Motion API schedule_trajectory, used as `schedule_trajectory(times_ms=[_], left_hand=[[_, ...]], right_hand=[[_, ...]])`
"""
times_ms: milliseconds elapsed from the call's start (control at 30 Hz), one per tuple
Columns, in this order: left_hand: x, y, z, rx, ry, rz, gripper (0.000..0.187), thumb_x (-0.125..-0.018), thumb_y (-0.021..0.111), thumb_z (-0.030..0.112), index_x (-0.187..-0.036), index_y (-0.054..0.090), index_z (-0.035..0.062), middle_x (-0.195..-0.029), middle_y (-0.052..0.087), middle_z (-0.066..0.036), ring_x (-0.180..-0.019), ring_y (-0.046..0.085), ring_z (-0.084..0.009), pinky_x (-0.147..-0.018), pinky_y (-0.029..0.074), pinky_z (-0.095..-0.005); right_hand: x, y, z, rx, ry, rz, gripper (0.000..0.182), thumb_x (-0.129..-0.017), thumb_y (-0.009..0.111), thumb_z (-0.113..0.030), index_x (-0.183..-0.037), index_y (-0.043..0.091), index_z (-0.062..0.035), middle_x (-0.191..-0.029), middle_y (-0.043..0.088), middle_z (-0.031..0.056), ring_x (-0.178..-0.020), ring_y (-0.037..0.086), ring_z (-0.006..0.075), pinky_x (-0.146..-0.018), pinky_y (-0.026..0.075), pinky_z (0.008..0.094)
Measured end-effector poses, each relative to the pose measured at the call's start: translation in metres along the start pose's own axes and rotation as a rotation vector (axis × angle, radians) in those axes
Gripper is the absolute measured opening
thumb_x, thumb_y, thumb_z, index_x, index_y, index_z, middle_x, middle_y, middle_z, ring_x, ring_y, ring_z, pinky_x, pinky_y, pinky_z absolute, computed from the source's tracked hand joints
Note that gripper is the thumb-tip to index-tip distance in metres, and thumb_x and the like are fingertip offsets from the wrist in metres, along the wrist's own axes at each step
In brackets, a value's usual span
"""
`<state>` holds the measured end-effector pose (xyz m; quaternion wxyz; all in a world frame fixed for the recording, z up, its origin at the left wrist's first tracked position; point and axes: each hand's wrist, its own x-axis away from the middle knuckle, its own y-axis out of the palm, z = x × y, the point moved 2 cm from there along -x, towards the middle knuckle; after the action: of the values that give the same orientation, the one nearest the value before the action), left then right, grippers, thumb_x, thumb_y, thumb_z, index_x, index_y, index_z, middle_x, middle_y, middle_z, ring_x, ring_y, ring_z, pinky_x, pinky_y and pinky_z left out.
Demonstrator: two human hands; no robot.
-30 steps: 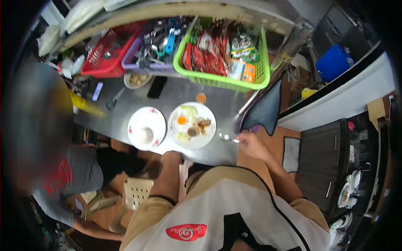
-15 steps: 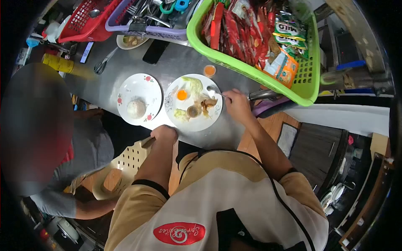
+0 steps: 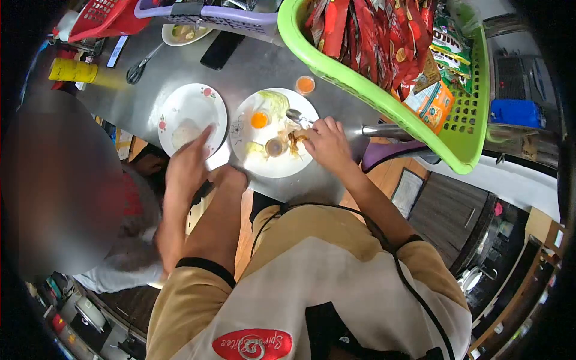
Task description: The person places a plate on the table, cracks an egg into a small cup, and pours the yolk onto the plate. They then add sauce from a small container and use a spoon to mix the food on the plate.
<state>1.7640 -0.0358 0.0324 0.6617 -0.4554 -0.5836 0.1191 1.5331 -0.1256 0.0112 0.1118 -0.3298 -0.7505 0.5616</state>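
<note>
My right hand (image 3: 328,144) is at the right rim of a white plate (image 3: 282,168), closed around the handle of a metal spoon (image 3: 294,114). Near its fingers lie browned shreds of food (image 3: 295,143). The plate also carries an egg with an orange yolk (image 3: 260,120), pale green lettuce (image 3: 276,103) and a small cup of sauce (image 3: 275,147). My left hand (image 3: 229,177) is closed at the table's front edge; whatever its fingers grip is hidden. Beside it, a second, flowered plate (image 3: 193,96) holds white rice (image 3: 183,135), partly covered by a co-worker's hand.
A co-worker's hand (image 3: 191,162) reaches in from the left. A green basket (image 3: 360,84) of packets stands at the right, with a cup of orange sauce (image 3: 305,84) nearby. A phone (image 3: 222,51), a whisk (image 3: 137,72) and a bowl (image 3: 175,39) lie farther back.
The co-worker's hand has come in over the rice plate. My right hand has moved left and closer to the food, and the spoon has shifted left. My left hand stays near the table edge.
</note>
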Motion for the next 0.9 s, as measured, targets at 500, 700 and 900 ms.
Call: schedule_trajectory(times_ms=[500, 700, 900], left_hand=[[-0.018, -0.068, -0.056, -0.087, 0.368, 0.732, 0.01, -0.075, 0.068, 0.016, -0.071, 0.077, 0.014, -0.081, 0.072, -0.003, -0.101, 0.071, -0.0289, -0.118, 0.045, -0.0406], [0.002, 0.094, 0.025, -2.192, 1.903, -0.445, 0.054, -0.104, 0.038, 0.046, -0.128, 0.064, 0.0036, -0.142, 0.062, -0.018, -0.125, 0.063, -0.032, -0.109, 0.049, -0.0401], [0.011, 0.093, 0.029, -2.363, 2.09, -0.454, 0.061, -0.1, 0.058, 0.036, -0.143, 0.038, -0.0031, -0.146, 0.055, -0.022, -0.128, 0.06, -0.0375, -0.108, 0.051, -0.0434]], right_hand=[[-0.003, 0.006, -0.006, -0.012, 0.176, -0.006, 0.02, -0.078, 0.074, -0.02, -0.09, 0.067, -0.0059, -0.094, 0.062, 0.0116, -0.096, 0.057, 0.034, -0.084, 0.045, 0.0488], [0.007, 0.005, -0.006, -0.362, 0.307, 0.063, 0.02, -0.081, 0.076, -0.015, -0.097, 0.071, -0.003, -0.089, 0.07, 0.0142, -0.084, 0.067, 0.0318, -0.078, 0.053, 0.0441], [0.017, 0.018, 0.007, -0.658, 0.563, 0.078, 0.015, -0.09, 0.074, -0.009, -0.098, 0.074, 0.0033, -0.077, 0.073, 0.007, -0.068, 0.065, 0.0085, -0.063, 0.053, 0.0269]])
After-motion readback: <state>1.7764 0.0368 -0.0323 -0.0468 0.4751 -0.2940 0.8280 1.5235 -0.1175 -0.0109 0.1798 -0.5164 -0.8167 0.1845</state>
